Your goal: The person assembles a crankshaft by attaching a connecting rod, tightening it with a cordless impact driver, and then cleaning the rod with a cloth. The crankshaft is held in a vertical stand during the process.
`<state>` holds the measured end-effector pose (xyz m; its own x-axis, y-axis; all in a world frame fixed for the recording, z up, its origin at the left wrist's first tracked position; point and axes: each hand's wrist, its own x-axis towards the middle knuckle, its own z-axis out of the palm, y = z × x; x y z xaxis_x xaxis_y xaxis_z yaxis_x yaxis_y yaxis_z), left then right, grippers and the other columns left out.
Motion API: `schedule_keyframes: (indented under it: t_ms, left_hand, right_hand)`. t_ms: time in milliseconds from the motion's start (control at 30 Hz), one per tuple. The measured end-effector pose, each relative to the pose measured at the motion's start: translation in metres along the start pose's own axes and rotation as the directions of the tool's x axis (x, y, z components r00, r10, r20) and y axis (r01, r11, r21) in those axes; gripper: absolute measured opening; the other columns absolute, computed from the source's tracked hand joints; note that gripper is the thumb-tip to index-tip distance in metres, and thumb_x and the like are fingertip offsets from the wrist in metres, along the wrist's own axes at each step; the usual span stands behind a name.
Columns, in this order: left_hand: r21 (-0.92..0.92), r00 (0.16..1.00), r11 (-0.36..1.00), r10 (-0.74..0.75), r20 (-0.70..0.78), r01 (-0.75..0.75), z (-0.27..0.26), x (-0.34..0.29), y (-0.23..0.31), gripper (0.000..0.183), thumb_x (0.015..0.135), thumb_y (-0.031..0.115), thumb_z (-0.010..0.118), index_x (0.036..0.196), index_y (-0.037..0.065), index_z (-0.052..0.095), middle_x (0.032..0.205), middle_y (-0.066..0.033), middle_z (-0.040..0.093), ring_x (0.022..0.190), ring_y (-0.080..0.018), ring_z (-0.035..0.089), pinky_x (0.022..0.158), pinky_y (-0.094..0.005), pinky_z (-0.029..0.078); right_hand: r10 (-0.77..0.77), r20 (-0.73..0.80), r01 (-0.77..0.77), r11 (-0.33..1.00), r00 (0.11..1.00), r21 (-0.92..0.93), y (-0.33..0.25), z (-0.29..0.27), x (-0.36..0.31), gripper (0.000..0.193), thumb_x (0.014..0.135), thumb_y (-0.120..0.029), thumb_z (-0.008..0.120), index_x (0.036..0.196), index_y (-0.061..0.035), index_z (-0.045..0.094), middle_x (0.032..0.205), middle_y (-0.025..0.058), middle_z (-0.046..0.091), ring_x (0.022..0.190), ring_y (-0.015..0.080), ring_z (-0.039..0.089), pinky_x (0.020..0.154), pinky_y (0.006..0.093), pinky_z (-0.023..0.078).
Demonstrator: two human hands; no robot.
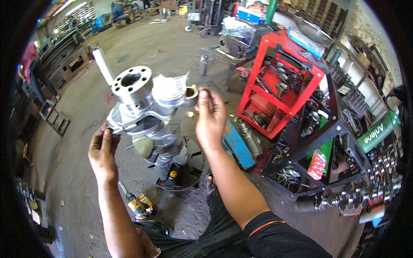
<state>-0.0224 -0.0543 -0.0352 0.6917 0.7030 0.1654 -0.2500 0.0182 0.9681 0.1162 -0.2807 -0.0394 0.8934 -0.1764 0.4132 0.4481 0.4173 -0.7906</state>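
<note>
An upright metal crankshaft (pixel 157 124) stands in front of me, with a drilled round flange (pixel 133 81) at its top. A crumpled white cloth (pixel 169 89) lies on its upper right side. My left hand (pixel 104 148) is at the left edge of the upper web, thumb and fingers closed at a small dark piece I cannot make out. To the right of the cloth, my right hand (pixel 211 118) pinches what looks like a short hollow metal ring (pixel 191 95) between thumb and curled fingers. The fingers' far side is hidden.
Below the crankshaft is a round base plate (pixel 191 161). A yellow-black power drill (pixel 138 207) lies near my legs. On the right stand a red tool rack (pixel 275 101), a blue box (pixel 237 144) and a green cylinder (pixel 378 131). Another person (pixel 34 69) stands far left.
</note>
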Motion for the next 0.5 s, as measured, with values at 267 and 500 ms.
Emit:
schedule_keyframes:
  t_ms: [267,500]
  left_hand:
    - [-0.049,0.999,0.998,-0.04,-0.015,0.039,0.008,0.0,0.004,0.032,0.1,0.019,0.062,0.124,-0.002,0.06,0.115,-0.0095,0.066,0.099,-0.0177,0.065,0.09,-0.0318,0.056]
    - [-0.043,0.999,0.998,-0.044,-0.015,0.043,0.008,0.006,0.006,0.031,0.098,0.024,0.065,0.116,-0.001,0.066,0.105,-0.0075,0.069,0.093,-0.0146,0.066,0.088,-0.0299,0.056]
  right_hand:
    - [-0.014,-0.046,0.009,0.994,0.999,-0.106,-0.007,-0.008,0.011,0.026,0.1,-0.031,0.062,0.107,-0.0066,0.066,0.099,0.0,0.068,0.086,0.0086,0.06,0.073,0.0242,0.047]
    - [0.05,-0.284,-0.085,0.99,0.958,-0.113,-0.024,-0.062,0.047,0.049,0.101,-0.046,0.054,0.131,-0.0062,0.055,0.121,0.0073,0.065,0.106,0.0194,0.064,0.085,0.0335,0.052]
